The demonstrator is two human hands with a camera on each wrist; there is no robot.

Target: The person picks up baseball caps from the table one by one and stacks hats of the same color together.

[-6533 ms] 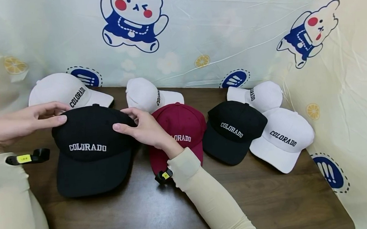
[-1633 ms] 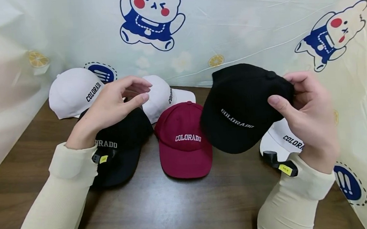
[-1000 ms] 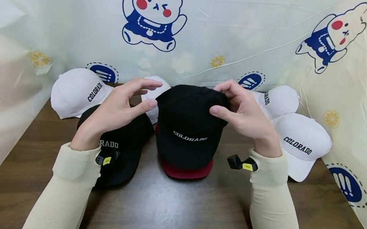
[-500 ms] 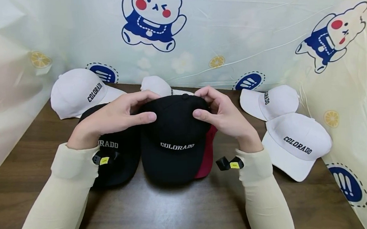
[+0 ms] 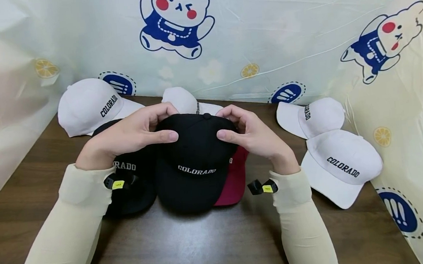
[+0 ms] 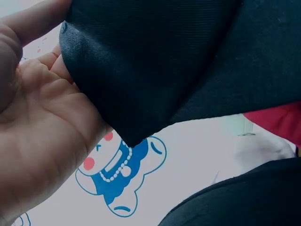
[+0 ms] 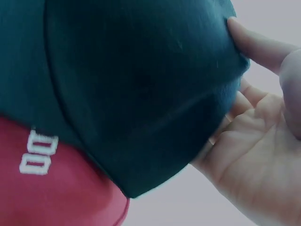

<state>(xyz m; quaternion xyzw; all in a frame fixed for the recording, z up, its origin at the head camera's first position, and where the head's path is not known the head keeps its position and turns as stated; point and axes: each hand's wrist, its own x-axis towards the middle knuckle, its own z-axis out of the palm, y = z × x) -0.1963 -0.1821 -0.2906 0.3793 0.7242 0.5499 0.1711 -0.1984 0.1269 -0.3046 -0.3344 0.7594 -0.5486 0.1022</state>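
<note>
A black baseball cap (image 5: 190,150) with white COLORADO lettering is held between both hands, brim toward me. My left hand (image 5: 125,132) pinches the left side of its crown, thumb in front and fingers behind. On the opposite side my right hand (image 5: 258,138) grips it the same way, and the right wrist view shows that thumb against the black cloth (image 7: 136,89). Behind the held cap sits a maroon cap (image 5: 234,184), partly covered. A second black cap (image 5: 131,196) lies at the left, partly hidden by my left hand and the held cap.
White caps stand along the back: one at the left (image 5: 84,104), one in the middle (image 5: 179,99). Two more sit at the right, the rear one (image 5: 322,117) touching the front one (image 5: 348,158). A printed curtain (image 5: 244,30) rises behind the wooden table (image 5: 191,249).
The right hand carried the black cap leftward from the right side, over the maroon cap. The left hand then took hold of it too, and it shifted slightly further left.
</note>
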